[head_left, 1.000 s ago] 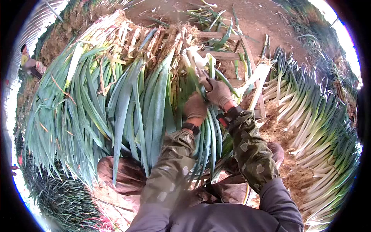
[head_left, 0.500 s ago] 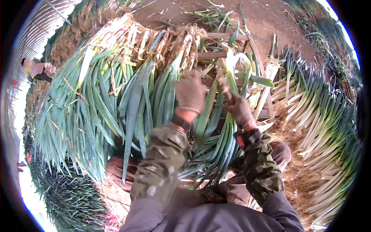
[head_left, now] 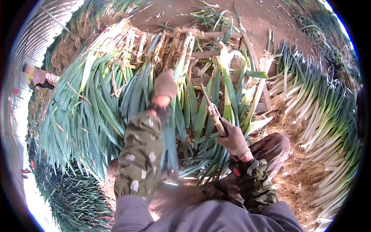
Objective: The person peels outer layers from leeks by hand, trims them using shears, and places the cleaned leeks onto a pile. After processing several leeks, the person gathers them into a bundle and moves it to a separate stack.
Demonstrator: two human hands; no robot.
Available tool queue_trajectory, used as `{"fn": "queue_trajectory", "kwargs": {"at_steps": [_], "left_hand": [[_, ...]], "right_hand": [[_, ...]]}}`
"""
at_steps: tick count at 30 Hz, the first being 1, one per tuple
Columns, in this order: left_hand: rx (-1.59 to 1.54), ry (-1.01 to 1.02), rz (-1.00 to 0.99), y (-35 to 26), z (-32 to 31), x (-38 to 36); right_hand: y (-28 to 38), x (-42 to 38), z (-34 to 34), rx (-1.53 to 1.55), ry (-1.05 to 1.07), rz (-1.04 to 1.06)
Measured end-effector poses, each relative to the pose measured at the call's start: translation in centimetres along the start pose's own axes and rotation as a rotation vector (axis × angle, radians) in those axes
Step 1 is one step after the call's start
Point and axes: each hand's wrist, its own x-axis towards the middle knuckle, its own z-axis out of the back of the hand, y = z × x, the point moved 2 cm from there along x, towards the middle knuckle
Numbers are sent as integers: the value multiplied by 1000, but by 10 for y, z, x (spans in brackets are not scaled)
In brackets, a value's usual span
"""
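My gloved left hand (head_left: 165, 84) is closed around the upper part of a leek (head_left: 180, 65) at the right edge of a big pile of leeks (head_left: 92, 112). The green leaves of the pile hang down toward my lap. To the right, my gloved right hand (head_left: 232, 140) is wrapped round the handle of a thin wooden tool (head_left: 212, 110), its narrow end pointing up and left. Beyond the tool, several trimmed leeks (head_left: 228, 73) lean on a wooden frame (head_left: 206, 54).
Long rows of leeks (head_left: 324, 135) with pale stems lie along the right side, roots (head_left: 297, 170) facing inward. A dark green heap (head_left: 73, 197) is at the lower left. Another person (head_left: 38, 77) is at the far left. My knee (head_left: 274, 147) is beside my right hand.
My left hand has moved left and slightly down onto the pile's edge. My right hand has come down toward my knee, and the tool has swung into clear view.
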Motion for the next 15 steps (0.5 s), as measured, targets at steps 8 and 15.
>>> {"fn": "queue_trajectory", "kwargs": {"at_steps": [8,15], "left_hand": [[-375,3,-128,-9,-55,-126],[-1083,230,322,17,-109,-154]], "right_hand": [[-4,-50,-13,-103,-6,-81],[-20,-89,-15,-193,-39,-218]]}}
